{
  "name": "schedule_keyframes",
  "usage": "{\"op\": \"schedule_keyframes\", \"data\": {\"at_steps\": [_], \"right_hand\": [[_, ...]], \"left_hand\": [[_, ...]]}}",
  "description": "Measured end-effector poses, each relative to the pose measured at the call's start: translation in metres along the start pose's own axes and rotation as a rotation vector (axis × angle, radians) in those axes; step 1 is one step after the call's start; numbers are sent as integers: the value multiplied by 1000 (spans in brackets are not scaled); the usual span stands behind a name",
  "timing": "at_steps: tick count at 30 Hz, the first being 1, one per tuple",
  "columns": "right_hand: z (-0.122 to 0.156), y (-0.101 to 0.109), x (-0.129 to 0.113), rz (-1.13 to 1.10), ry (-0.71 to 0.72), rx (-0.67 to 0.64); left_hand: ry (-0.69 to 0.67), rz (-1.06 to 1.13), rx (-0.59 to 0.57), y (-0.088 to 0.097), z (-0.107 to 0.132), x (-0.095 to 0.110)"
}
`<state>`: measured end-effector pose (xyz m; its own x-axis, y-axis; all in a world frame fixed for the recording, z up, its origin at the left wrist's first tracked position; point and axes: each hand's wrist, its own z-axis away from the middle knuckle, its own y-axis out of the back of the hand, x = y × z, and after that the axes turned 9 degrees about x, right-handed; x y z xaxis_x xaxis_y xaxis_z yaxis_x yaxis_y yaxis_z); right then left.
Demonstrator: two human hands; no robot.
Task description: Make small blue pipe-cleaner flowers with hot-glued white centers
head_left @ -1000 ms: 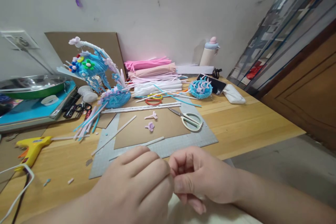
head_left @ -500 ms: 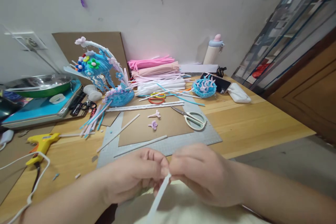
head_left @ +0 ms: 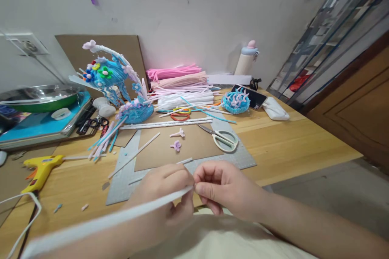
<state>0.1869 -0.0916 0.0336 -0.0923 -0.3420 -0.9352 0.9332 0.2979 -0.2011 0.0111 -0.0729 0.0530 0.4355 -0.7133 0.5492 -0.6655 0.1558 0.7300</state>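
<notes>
A white pipe cleaner runs from my fingertips toward the lower left, passing in front of my left forearm. Its end is pinched between my left hand and my right hand, which meet at the fingertips above my lap. Both hands are closed on it; the very tip is hidden by the fingers. Beyond them, two small pipe-cleaner flowers, one pale pink and one lilac, lie on a cardboard sheet. Scissors with pale handles rest at the sheet's right edge.
A yellow glue gun with a white cord lies left. A blue jellyfish-like pipe-cleaner piece stands at back left. Bundled pink pipe cleaners, a blue round piece, a phone and a bottle sit along the back.
The white pipe cleaner has swung from pointing down at my lap to slanting across my left forearm. My hands have turned and risen slightly, still meeting at the fingertips.
</notes>
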Motion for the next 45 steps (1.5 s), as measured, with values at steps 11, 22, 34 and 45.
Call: {"op": "schedule_keyframes", "data": {"at_steps": [11,22,34,45], "right_hand": [[8,13,6,849,1042,-136],[16,-4,-1,22,416,23],[16,-6,-3,326,616,54],[14,6,-4,707,1311,-68]], "left_hand": [[1119,1188,-405,-4,-3,1],[-291,-98,427,8,20,17],[-137,-159,236,9,7,30],[1081,1243,-440,3,-4,11]]}}
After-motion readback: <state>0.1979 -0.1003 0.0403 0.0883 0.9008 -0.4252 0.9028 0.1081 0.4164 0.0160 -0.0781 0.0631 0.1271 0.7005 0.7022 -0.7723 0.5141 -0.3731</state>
